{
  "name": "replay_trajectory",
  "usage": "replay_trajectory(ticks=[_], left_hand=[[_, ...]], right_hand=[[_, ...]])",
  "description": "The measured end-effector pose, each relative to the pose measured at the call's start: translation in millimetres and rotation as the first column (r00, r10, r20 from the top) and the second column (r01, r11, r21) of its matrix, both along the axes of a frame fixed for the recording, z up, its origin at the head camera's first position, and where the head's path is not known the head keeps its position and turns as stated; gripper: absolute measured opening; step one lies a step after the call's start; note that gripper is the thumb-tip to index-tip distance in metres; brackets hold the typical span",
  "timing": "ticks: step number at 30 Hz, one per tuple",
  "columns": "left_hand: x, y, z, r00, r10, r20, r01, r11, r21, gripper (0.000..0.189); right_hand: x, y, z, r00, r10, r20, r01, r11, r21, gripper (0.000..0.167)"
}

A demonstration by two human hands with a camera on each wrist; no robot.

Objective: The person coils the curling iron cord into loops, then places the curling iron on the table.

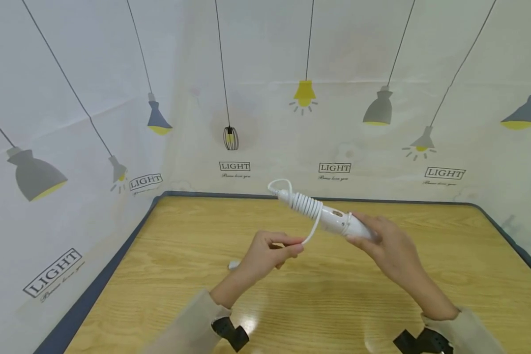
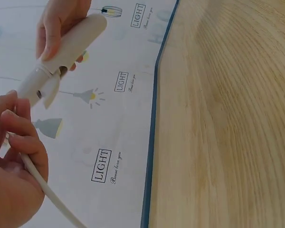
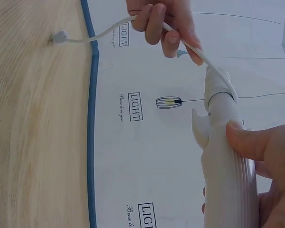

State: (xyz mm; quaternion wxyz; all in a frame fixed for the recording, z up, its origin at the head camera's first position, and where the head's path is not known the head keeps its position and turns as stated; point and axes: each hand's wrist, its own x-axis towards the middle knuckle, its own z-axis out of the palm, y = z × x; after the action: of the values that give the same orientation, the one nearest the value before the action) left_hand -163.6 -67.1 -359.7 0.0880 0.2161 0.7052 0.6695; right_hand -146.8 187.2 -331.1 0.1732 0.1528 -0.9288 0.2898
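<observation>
A white curling iron (image 1: 334, 220) is held up above the table, tilted, its cord end at the upper left. Several turns of its white power cord (image 1: 307, 204) wrap the handle, and a loop sticks out at the tip. My right hand (image 1: 387, 246) grips the thicker end; the right wrist view shows the thumb along the ribbed body, below a small lever (image 3: 200, 129). With thumb and fingertips, my left hand (image 1: 270, 250) pinches the cord just below the last turn. From there the cord runs down to its plug (image 3: 60, 37), partly hidden behind the left wrist in the head view.
Under both hands lies a wood-grain table (image 1: 181, 290) with a dark blue edge (image 1: 425, 201). Behind it and along both sides hangs a pale sheet (image 1: 265, 108) printed with lamps and lettering. Dark straps (image 1: 230, 334) sit at both cuffs.
</observation>
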Motion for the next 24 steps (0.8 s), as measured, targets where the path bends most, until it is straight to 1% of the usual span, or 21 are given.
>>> replay_trajectory(ticks=[3,6,8,12,14,17,18,20,21,24], left_hand=[[-4.4,-1.5,-7.6,0.999,-0.031,-0.035,0.032,0.998,0.050,0.026],[-8.9,-4.9,-14.4,0.994,-0.086,-0.071,0.091,0.993,0.079,0.029],[-11.9,-6.9,-18.8,0.990,-0.116,-0.076,0.123,0.988,0.097,0.030],[-17.9,-12.1,-29.4,0.984,-0.161,-0.074,0.170,0.977,0.131,0.034],[-21.2,-16.4,-36.5,0.979,-0.193,-0.064,0.200,0.969,0.142,0.034],[-26.5,-25.1,-47.2,0.972,-0.237,-0.014,0.236,0.962,0.139,0.034],[-28.6,-28.0,-49.9,0.970,-0.245,0.006,0.242,0.961,0.133,0.033],[-33.2,-32.4,-53.6,0.970,-0.240,0.041,0.234,0.965,0.114,0.032],[-35.6,-33.7,-53.9,0.972,-0.228,0.055,0.221,0.969,0.106,0.032],[-44.2,-34.5,-52.9,0.983,-0.165,0.079,0.160,0.985,0.066,0.032]], right_hand=[[0.9,2,5.7,1.000,0.009,0.022,-0.007,0.999,-0.051,0.048],[1.1,4,10.1,0.999,0.014,0.052,-0.009,0.995,-0.094,0.049],[1.5,7,12.4,0.997,0.010,0.072,-0.001,0.993,-0.121,0.049],[2.2,11,15.8,0.995,0.003,0.095,0.013,0.985,-0.171,0.049],[1.4,13,17.1,0.995,0.015,0.102,0.006,0.978,-0.208,0.049],[-0.2,16,19.8,0.994,0.031,0.100,-0.004,0.967,-0.256,0.048],[-0.7,17,20.7,0.995,0.039,0.096,-0.012,0.964,-0.267,0.048],[-0.9,19,22.4,0.994,0.057,0.093,-0.029,0.958,-0.284,0.047],[-0.5,19,23.0,0.994,0.065,0.088,-0.038,0.958,-0.283,0.046],[2.5,20,24.3,0.991,0.099,0.092,-0.068,0.954,-0.293,0.046]])
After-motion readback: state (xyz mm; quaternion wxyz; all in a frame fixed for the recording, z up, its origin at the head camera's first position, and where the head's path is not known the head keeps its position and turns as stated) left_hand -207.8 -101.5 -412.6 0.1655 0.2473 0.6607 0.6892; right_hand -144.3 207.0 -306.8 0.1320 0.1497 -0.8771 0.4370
